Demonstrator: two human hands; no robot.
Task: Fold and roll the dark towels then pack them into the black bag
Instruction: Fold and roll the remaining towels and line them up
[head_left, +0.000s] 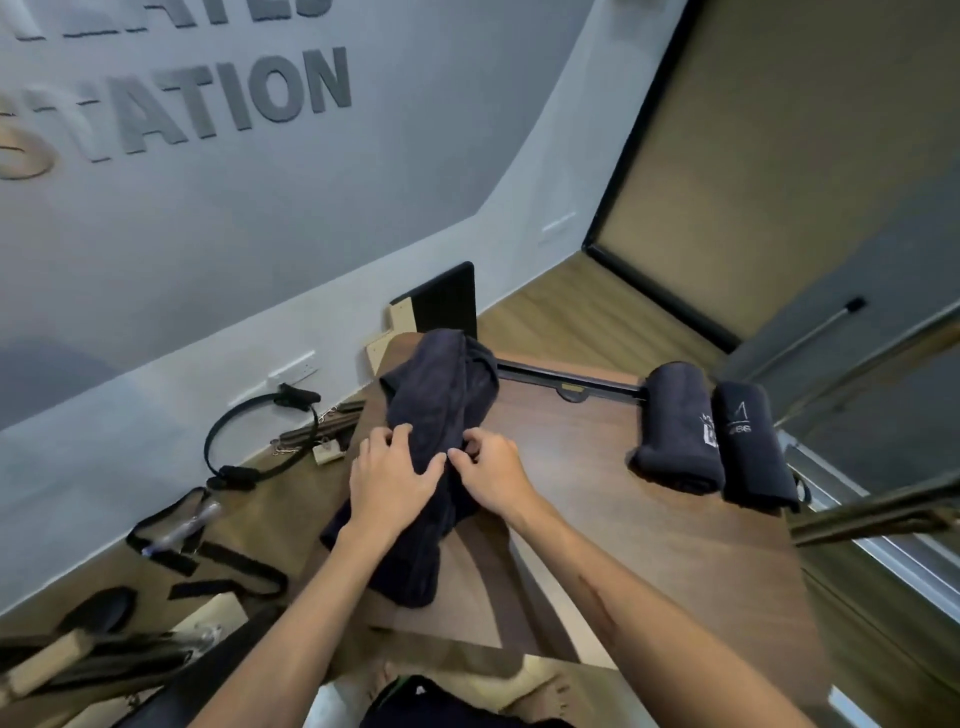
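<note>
**Desk:** What are your hands doing here?

**Caption writer:** Both your forearms reach forward over the brown wooden platform (597, 467). Your left hand (392, 480) lies on the crumpled dark towel (431, 431), fingers spread and slightly bent, thumb angled toward the right. Your right hand (491, 475) sits just beside it, fingers curled and pinching a fold of the same cloth near the middle of the bundle. The two hands nearly touch, thumb tips close together.

**Desk:** Any writing you can read?

**Caption writer:** On the grey wall, raised letters (208, 104) spell "STATION"; a line above is cut off by the frame and cannot be read. The two rolled towels carry pale embroidery: the nearer-left roll (680, 426) shows a small boxed mark that is too blurred to read, and the right roll (753, 447) shows a thin triangle-like figure over tiny characters you cannot make out.

**Desk:** Where does the towel sit against your hands?

**Caption writer:** It runs lengthwise under and beyond your hands, heaped at the far end of the platform and trailing back beneath your left wrist toward the near-left edge. The two rolled towels lie side by side, touching, well apart from your hands at the platform's right end. On the floor to the left rest a black ring (260, 436) and black straps (208, 551).
</note>
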